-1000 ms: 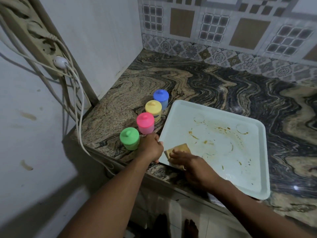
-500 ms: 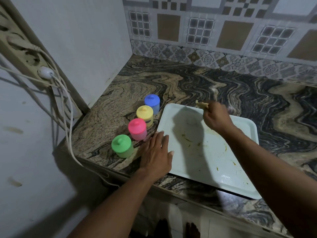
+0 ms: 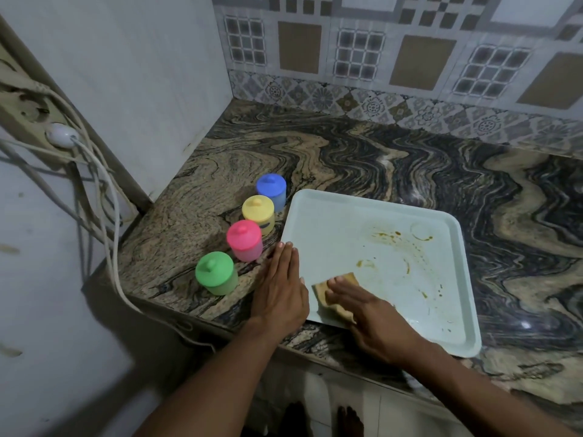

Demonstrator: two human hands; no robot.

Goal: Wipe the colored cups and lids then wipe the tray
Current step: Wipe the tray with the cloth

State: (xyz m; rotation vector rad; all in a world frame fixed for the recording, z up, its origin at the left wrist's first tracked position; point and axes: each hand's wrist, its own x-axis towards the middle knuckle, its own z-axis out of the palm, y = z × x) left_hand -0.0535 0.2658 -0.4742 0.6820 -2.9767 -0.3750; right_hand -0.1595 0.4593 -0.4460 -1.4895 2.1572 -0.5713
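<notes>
A pale tray (image 3: 328,225) with brown stains lies on the marble counter. My right hand (image 3: 375,316) presses a tan sponge (image 3: 337,298) flat on the tray's near left corner. My left hand (image 3: 282,288) rests flat, fingers together, against the tray's left edge. Left of the tray stand lidded cups in a diagonal row: green (image 3: 216,272), pink (image 3: 244,239), yellow (image 3: 258,212) and blue (image 3: 271,189).
A white wall panel (image 3: 142,89) borders the counter on the left, a tiled wall (image 3: 410,58) at the back. A power strip (image 3: 28,111) with white cables (image 3: 110,216) hangs at the left. The counter's front edge (image 3: 202,316) runs under my forearms.
My right hand has swept the sponge from the tray's far edge back to its near left corner. My left hand now lies flat along the tray's left edge. The stains near the left have thinned.
</notes>
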